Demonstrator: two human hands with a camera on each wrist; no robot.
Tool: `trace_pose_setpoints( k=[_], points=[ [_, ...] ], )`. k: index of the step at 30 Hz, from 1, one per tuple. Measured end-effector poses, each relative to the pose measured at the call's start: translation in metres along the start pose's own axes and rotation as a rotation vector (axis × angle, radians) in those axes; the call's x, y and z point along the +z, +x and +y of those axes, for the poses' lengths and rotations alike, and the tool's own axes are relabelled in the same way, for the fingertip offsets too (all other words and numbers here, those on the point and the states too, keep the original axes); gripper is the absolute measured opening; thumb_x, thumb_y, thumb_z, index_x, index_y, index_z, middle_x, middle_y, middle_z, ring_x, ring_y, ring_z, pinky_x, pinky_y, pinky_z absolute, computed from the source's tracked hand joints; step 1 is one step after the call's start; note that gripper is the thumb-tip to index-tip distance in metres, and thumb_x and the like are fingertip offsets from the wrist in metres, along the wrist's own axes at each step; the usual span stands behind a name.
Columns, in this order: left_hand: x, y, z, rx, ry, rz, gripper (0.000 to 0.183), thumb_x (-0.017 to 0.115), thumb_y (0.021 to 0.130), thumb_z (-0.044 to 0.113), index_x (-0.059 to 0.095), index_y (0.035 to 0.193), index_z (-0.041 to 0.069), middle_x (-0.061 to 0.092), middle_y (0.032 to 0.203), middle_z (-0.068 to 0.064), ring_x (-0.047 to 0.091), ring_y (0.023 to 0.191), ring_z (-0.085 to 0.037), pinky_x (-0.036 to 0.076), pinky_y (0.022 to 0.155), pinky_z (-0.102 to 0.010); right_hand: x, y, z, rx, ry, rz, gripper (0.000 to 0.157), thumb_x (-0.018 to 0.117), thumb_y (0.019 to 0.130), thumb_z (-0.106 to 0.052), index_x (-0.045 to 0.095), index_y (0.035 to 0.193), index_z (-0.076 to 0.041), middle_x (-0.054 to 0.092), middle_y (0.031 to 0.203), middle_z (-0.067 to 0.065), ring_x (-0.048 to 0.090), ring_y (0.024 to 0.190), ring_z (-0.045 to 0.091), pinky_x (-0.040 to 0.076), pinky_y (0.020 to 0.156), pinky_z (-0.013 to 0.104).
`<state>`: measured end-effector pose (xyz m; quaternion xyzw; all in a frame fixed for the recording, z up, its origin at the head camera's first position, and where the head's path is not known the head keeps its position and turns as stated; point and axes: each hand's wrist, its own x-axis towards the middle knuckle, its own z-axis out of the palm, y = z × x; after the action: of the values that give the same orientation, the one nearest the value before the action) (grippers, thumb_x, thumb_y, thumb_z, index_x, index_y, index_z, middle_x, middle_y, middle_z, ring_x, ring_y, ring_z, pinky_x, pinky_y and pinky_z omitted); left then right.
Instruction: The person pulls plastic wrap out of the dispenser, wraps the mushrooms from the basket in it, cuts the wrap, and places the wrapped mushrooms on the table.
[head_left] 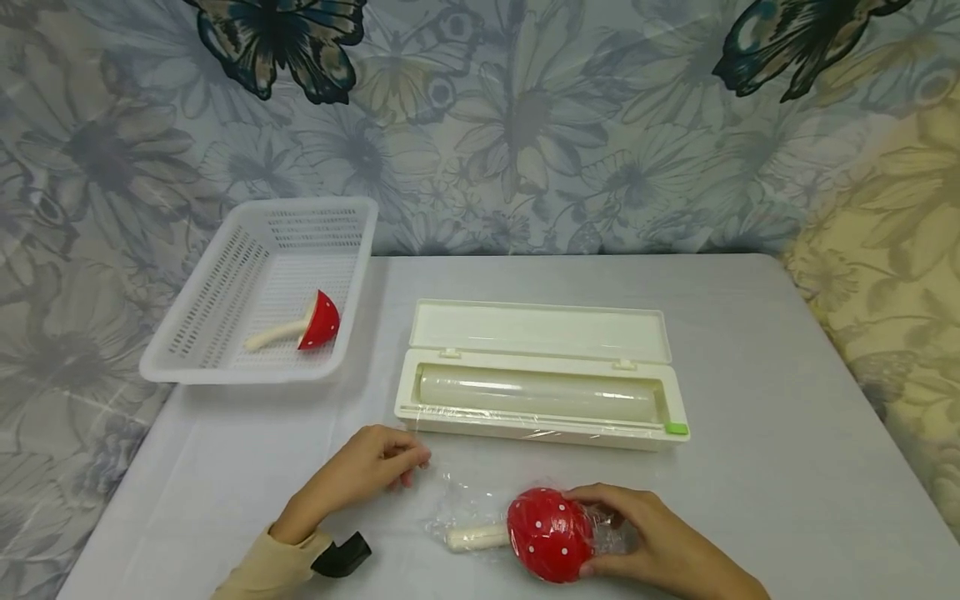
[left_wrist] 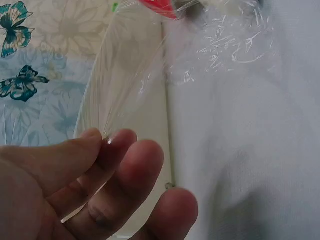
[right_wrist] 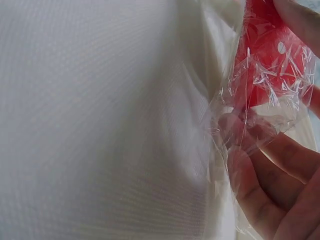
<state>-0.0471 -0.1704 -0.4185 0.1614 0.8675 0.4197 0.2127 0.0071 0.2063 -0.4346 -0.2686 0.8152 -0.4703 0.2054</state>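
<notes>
A toy mushroom (head_left: 550, 535), its red cap dotted white and its stem pale, lies in the front middle, loosely wrapped in clear cling film (head_left: 459, 498). My right hand (head_left: 651, 533) grips the cap from the right side, thumb below and fingers above in the head view; crinkled film bunches against the fingers in the right wrist view. My left hand (head_left: 367, 468), left of the stem, pinches an edge of film between thumb and forefinger, with film drawn taut from the pinch in the left wrist view. Behind both hands stands the open cling film dispenser (head_left: 540, 437).
Inside the dispenser lies a film roll (head_left: 536, 394); its lid (head_left: 540, 327) is tipped back, and a green slider (head_left: 677, 429) sits at its right front corner. A white slotted basket (head_left: 243, 377) at the back left holds another toy mushroom (head_left: 319, 321). Patterned cloth hangs behind.
</notes>
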Motion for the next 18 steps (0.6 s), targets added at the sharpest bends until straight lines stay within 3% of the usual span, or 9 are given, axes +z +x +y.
trace_pose_setpoints(
  k=[4, 10, 15, 18],
  points=[
    [-0.006, 0.0, -0.001, 0.022, -0.036, -0.059, 0.028, 0.06, 0.099, 0.03, 0.072, 0.088, 0.008, 0.063, 0.065, -0.001, 0.054, 0.058, -0.004, 0.044, 0.055, -0.02, -0.001, -0.002, 0.001, 0.005, -0.02, 0.007, 0.061, 0.081, 0.08, -0.038, 0.057, 0.134, -0.026, 0.066, 0.125, -0.001, 0.061, 0.11, 0.002, 0.057, 0.078, 0.02],
    [-0.013, 0.002, 0.005, 0.025, 0.03, -0.067, 0.022, 0.063, 0.097, 0.028, 0.072, 0.092, 0.009, 0.067, 0.072, -0.002, 0.057, 0.064, -0.004, 0.045, 0.06, -0.02, 0.002, -0.006, 0.003, 0.012, -0.089, 0.057, 0.063, 0.083, 0.077, -0.041, 0.054, 0.132, -0.029, 0.063, 0.122, -0.007, 0.058, 0.108, 0.001, 0.057, 0.078, 0.02],
    [-0.02, -0.002, 0.014, 0.0, 0.21, 0.01, 0.013, 0.067, 0.094, 0.031, 0.072, 0.091, 0.019, 0.066, 0.074, 0.009, 0.055, 0.068, -0.001, 0.044, 0.062, -0.021, 0.004, -0.009, 0.004, 0.037, -0.095, 0.075, 0.067, 0.085, 0.074, -0.041, 0.053, 0.131, -0.03, 0.062, 0.121, -0.009, 0.057, 0.106, 0.0, 0.057, 0.078, 0.021],
    [-0.022, -0.005, 0.024, -0.013, 0.354, 0.075, 0.009, 0.069, 0.092, 0.033, 0.07, 0.086, 0.026, 0.062, 0.072, 0.016, 0.051, 0.067, 0.002, 0.041, 0.06, -0.021, 0.004, -0.01, 0.004, 0.005, -0.128, 0.091, 0.07, 0.087, 0.072, -0.042, 0.053, 0.132, -0.028, 0.062, 0.12, -0.009, 0.058, 0.104, -0.001, 0.057, 0.078, 0.021]
  ],
)
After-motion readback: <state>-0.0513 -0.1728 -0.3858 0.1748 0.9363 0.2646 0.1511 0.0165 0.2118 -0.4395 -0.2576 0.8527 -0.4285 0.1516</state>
